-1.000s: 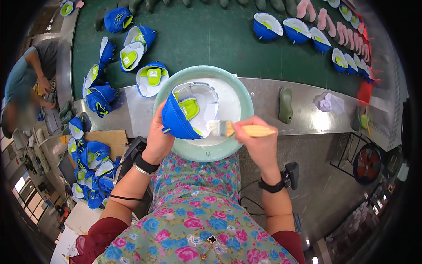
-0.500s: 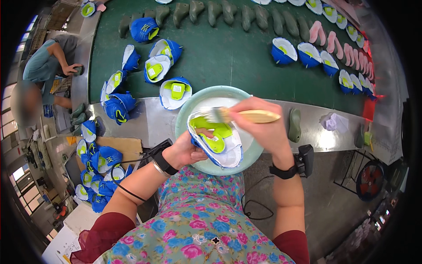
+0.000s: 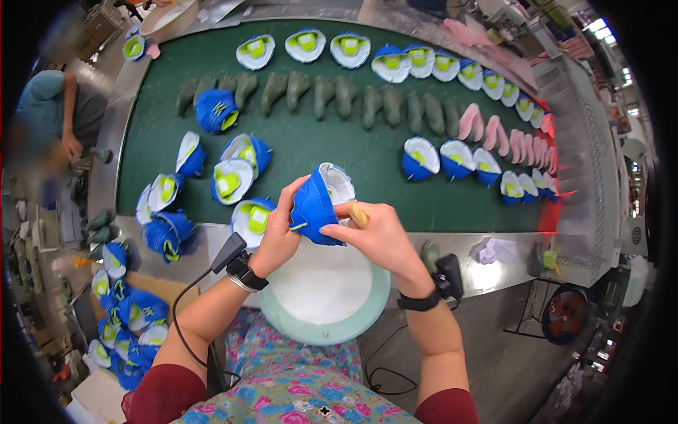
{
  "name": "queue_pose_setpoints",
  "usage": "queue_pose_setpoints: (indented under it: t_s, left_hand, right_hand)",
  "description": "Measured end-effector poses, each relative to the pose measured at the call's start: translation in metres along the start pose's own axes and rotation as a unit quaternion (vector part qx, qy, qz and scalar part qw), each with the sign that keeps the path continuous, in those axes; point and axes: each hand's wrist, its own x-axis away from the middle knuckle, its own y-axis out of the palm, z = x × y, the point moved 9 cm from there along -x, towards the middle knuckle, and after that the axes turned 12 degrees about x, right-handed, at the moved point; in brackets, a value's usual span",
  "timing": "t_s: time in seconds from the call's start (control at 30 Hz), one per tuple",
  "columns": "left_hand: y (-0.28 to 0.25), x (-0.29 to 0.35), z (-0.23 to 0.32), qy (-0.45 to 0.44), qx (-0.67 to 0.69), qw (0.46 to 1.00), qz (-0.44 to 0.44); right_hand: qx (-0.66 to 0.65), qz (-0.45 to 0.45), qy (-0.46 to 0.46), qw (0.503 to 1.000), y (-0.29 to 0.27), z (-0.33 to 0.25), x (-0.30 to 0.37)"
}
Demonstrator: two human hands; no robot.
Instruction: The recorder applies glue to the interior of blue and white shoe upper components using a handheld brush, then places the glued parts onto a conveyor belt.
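A blue shoe upper (image 3: 315, 210) with a white lining is held up beyond the far rim of the basin, turned so its blue outer side shows. My left hand (image 3: 281, 230) is closed round its left side. In my right hand (image 3: 381, 233) is a brush with a pale wooden handle (image 3: 359, 215); its bristles are hidden. The right thumb presses on the upper's lower edge, so both hands touch it. Below them stands a pale green basin (image 3: 381, 300) holding a white liquid (image 3: 318, 283).
A green conveyor belt (image 3: 296, 148) carries several blue uppers (image 3: 420, 158), dark green shoe lasts (image 3: 371, 106) and pink insoles (image 3: 471, 121). More uppers (image 3: 134, 311) are piled at lower left. A person (image 3: 46, 106) is at far left. A fan (image 3: 566, 314) stands at right; a white cloth (image 3: 498, 251) lies on the metal edge.
The upper has been raised away from me and turned, hiding its green inside. The brush has left its inside, and my right hand now also grips the upper's edge. The view has shifted.
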Motion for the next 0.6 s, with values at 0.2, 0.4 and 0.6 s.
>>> queue_pose_setpoints:
  t_s: [0.2,0.4,0.6]
  left_hand:
    - [-0.043,-0.022,-0.082,0.039,-0.336,0.914,-0.222]
    - [-0.071,0.003,-0.174,-0.056,-0.512,0.759,-0.398]
    - [-0.129,-0.039,-0.083,0.031,-0.464,0.885,-0.003]
  right_hand:
    - [0.242,0.008,0.058,0.969,-0.036,0.106,-0.08]
    - [0.471,0.034,0.11,0.874,-0.096,0.215,-0.123]
    - [0.369,0.132,-0.132,0.91,-0.012,0.059,-0.095]
